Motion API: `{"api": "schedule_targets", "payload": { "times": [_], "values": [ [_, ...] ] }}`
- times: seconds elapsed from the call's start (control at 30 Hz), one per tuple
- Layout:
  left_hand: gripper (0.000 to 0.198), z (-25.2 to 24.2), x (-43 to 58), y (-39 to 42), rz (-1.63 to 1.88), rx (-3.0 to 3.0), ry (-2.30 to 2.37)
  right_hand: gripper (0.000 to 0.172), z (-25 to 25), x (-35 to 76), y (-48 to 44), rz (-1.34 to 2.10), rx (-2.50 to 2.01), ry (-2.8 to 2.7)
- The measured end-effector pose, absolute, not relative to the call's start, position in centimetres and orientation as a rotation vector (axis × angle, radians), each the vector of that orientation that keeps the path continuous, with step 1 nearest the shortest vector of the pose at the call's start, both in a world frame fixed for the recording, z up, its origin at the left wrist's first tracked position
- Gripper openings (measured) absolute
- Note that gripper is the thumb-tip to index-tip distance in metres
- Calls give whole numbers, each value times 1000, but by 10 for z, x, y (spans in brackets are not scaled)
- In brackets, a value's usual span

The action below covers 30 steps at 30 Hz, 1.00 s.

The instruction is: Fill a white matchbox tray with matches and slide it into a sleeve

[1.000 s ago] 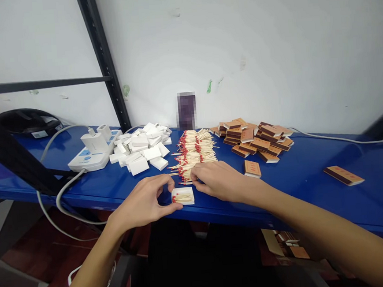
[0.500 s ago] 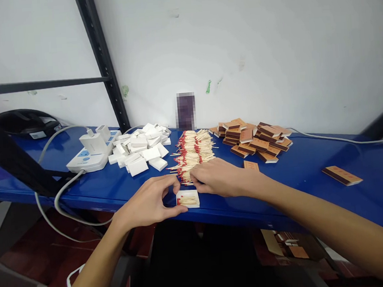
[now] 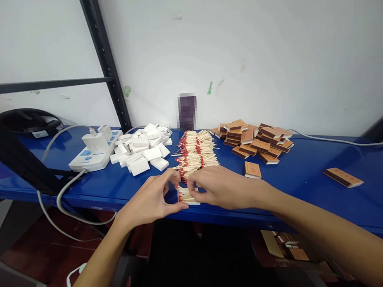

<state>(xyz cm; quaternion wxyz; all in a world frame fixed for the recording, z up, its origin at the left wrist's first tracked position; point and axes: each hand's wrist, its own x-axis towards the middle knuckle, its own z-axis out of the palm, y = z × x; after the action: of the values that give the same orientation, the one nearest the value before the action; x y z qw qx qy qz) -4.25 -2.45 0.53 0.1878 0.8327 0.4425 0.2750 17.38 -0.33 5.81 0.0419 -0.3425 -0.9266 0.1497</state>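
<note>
At the front edge of the shelf lies a small white matchbox tray (image 3: 193,203) with red-tipped matches (image 3: 184,198) in it. My left hand (image 3: 151,199) steadies the tray from the left, thumb at its near edge and fingers curled at the far side. Over the tray's right part, my right hand (image 3: 226,187) is pinched on matches, largely hidden by the fingers. Just beyond both hands, a long heap of loose matches (image 3: 196,147) runs back toward the wall, heads mostly to the left.
White matchbox trays (image 3: 142,149) are piled left of the matches. Brown matchbox sleeves (image 3: 259,144) are heaped on the right; a single sleeve (image 3: 252,169) and another sleeve (image 3: 343,177) lie apart. A power strip (image 3: 93,159) with cables sits beside the black shelf post (image 3: 105,57).
My right hand has come from the match heap toward me and over the tray, with matches between its fingers. My left hand stays at the tray.
</note>
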Motion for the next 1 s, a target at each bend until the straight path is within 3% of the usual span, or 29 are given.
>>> {"api": "schedule_targets", "payload": {
  "times": [0.5, 0.73, 1.0],
  "values": [
    [29, 6, -42, -24, 753, 2471, 1187, 19, 60, 184, 6, 423, -1051, -2836],
    [25, 8, -43, -25, 739, 2470, 1093, 16, 51, 190, 21, 200, -1110, -2794],
    [29, 8, -44, -26, 677, 2547, 1102, 18, 49, 194, 0, 316, -908, -2766]
  ]
}}
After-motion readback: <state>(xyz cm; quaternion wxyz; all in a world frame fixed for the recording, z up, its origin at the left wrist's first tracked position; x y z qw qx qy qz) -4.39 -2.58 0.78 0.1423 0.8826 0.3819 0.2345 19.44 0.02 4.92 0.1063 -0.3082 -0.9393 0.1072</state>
